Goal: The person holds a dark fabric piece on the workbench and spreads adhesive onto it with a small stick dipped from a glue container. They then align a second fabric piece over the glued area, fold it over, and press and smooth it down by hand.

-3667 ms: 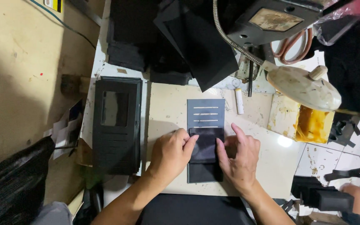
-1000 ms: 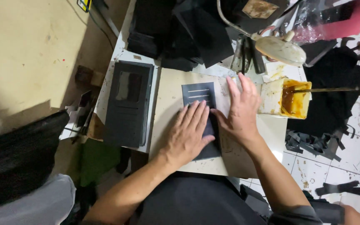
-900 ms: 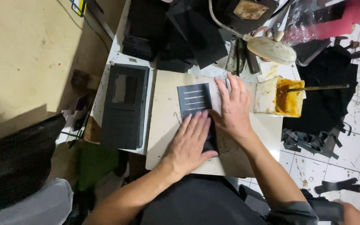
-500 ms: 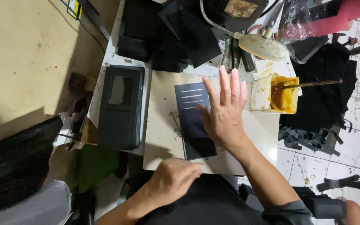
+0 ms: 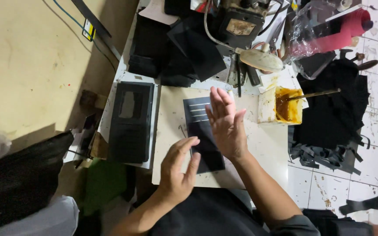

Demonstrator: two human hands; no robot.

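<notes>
Hands work over a dark rectangular panel [image 5: 203,133] lying flat on a beige sheet [image 5: 167,131] on the counter [image 5: 270,148]. The right hand [image 5: 225,124] has its grip fully spread, fingers straight and apart, palm down over the right edge of the panel; whether the palm presses on it or hovers just above cannot be told. It holds nothing. The left hand [image 5: 178,172] is likewise open, fingers extended and close together, its fingertips [image 5: 193,144] at the panel's lower left edge, seemingly touching or just beside it; nothing is clasped there either. The panel shows pale horizontal stripes on its far end, beyond the right hand's fingers.

To the left of the left hand, a black frame with a window [image 5: 131,122] lies on the counter. To the right of the right hand stands a white tub of orange-brown glue [image 5: 285,106] with a brush handle [image 5: 316,94] sticking out. Beyond the right hand's fingertips sit a pile of black sheets [image 5: 189,48] and a machine [image 5: 241,26].
</notes>
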